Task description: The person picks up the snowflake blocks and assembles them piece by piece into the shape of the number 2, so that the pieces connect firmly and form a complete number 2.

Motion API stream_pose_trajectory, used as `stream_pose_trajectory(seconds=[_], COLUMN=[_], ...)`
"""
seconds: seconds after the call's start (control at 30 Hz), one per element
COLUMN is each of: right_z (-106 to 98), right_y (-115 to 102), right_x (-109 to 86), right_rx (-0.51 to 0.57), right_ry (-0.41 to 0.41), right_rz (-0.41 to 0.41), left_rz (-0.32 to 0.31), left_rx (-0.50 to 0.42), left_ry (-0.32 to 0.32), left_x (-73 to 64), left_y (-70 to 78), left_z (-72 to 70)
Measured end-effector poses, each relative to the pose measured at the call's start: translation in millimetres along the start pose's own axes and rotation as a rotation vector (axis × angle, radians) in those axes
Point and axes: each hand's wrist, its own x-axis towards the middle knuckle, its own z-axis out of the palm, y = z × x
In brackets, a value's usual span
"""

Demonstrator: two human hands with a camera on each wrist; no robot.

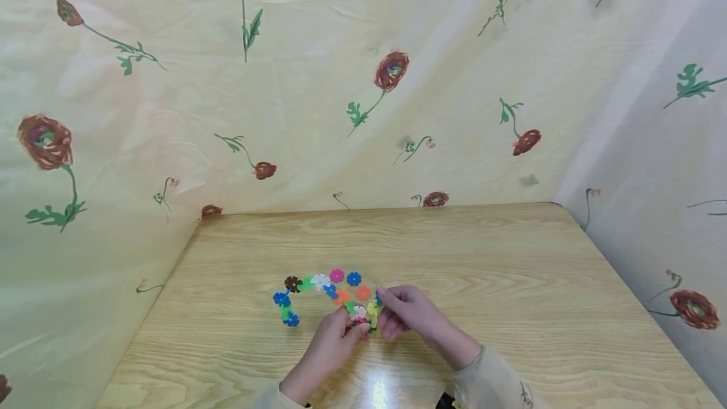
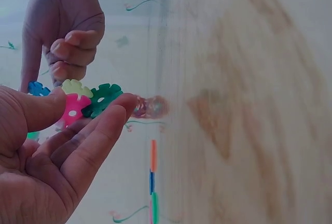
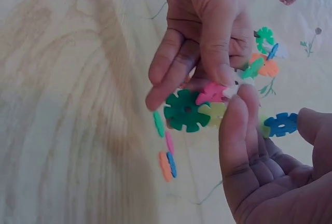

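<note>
A chain of interlocking plastic snowflake discs in blue, green, brown, white, orange, pink and yellow curves over the table, with a brown disc (image 1: 293, 284) near its far left bend. My left hand (image 1: 332, 343) pinches the chain's near right part, its thumb on a pink disc (image 2: 74, 111) beside a dark green disc (image 3: 187, 110). My right hand (image 1: 411, 313) pinches a blue disc (image 3: 282, 124) between thumb and fingers. That blue disc meets a yellow disc (image 1: 372, 311) of the chain; how far they are slotted together is partly hidden by fingers.
Beyond the hands lie a loose pink disc (image 1: 337, 276), a blue disc (image 1: 354, 279) and an orange disc (image 1: 363, 293). The wooden table (image 1: 500, 257) ends at a flower-patterned cloth (image 1: 318, 93) behind and at both sides.
</note>
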Motion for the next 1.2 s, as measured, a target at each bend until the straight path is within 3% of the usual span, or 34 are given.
stream_pose_trajectory(seconds=[0.37, 0.67, 1.0, 1.2], right_z=[2, 1, 0, 1], right_y=[9, 11, 8, 7], right_x=[4.7, 6.0, 6.0, 5.0], right_rx=[0.151, 0.224, 0.243, 0.21], right_ry=[0.031, -0.008, 0.0, 0.008], right_rz=[0.039, 0.031, 0.064, 0.037], left_rz=[-0.029, -0.025, -0.035, -0.039], left_rx=[0.011, -0.013, -0.016, -0.034], left_ry=[0.024, 0.032, 0.035, 0.022], left_x=[-1.4, 0.1, -1.2, 0.0], left_y=[1.5, 2.4, 4.9, 5.5], left_z=[1.8, 2.3, 2.3, -0.8])
